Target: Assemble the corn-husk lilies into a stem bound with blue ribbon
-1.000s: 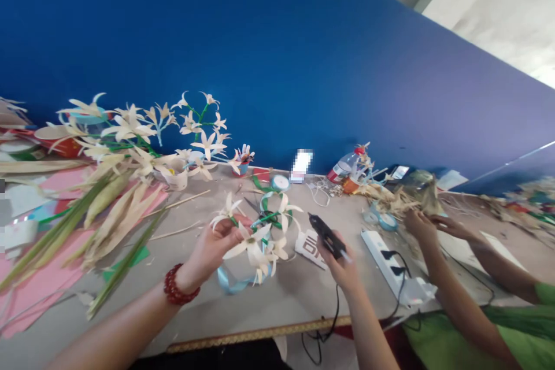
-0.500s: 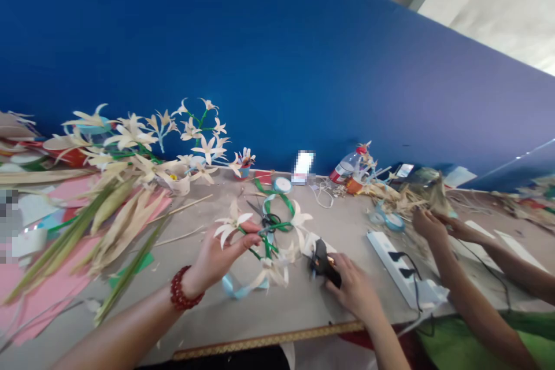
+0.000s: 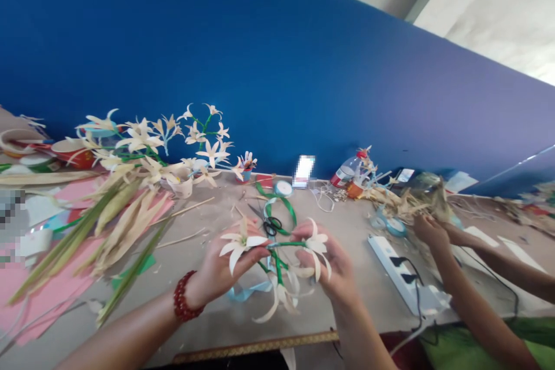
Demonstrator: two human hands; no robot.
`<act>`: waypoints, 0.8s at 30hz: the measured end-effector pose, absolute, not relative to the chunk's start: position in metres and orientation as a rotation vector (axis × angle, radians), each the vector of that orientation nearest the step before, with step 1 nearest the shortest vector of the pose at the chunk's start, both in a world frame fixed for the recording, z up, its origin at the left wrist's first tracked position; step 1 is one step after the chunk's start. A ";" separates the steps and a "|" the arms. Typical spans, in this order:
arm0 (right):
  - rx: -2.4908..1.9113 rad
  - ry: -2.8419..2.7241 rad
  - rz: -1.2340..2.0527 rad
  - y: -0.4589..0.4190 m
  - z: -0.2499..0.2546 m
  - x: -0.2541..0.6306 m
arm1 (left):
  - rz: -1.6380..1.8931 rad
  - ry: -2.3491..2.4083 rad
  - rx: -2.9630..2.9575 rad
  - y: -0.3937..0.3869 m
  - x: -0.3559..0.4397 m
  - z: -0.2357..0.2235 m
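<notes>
My left hand [image 3: 229, 263], with a red bead bracelet at the wrist, pinches a spray of white artificial flowers [image 3: 281, 293] by its green-wrapped stem, a pale bloom lying over the fingers. On the other side my right hand [image 3: 336, 266] is closed around the green stem of another white flower [image 3: 317, 243] of the same spray. A third bloom hangs down between the hands. Just beyond them lie scissors [image 3: 272, 225] and a loop of green ribbon [image 3: 290, 211]. Light blue ribbon [image 3: 249, 292] curls on the table under the spray.
To the left are dried husks [image 3: 125, 228], pink paper [image 3: 65, 272] and a cup of finished flowers [image 3: 180, 185]. A phone [image 3: 303, 170] and a plastic bottle [image 3: 346, 172] stand along the blue wall. On the right, a power strip [image 3: 396, 272] lies near a co-worker's hands [image 3: 433, 234].
My right hand has let go of the black tool with the dark body and moved up and left onto a flower stem. The spray has turned slightly between my hands.
</notes>
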State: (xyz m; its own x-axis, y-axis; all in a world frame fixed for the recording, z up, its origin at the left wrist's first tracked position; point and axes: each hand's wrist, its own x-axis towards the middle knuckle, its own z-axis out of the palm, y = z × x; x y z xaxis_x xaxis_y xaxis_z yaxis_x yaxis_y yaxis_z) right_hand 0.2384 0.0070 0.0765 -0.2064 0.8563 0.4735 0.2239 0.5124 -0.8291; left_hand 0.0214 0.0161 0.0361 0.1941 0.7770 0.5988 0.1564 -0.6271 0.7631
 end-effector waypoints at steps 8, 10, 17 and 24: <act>-0.914 -1.841 0.940 0.016 0.087 0.232 | 1.553 0.770 2.023 0.019 0.023 0.043; -0.912 -1.846 0.924 0.017 0.086 0.230 | 1.553 0.783 2.027 0.019 0.023 0.044; -0.850 -1.813 0.826 0.017 0.080 0.219 | 1.564 0.855 1.979 0.014 0.025 0.045; -0.992 -1.783 0.661 0.013 0.081 0.217 | 1.487 0.953 1.879 0.010 0.025 0.050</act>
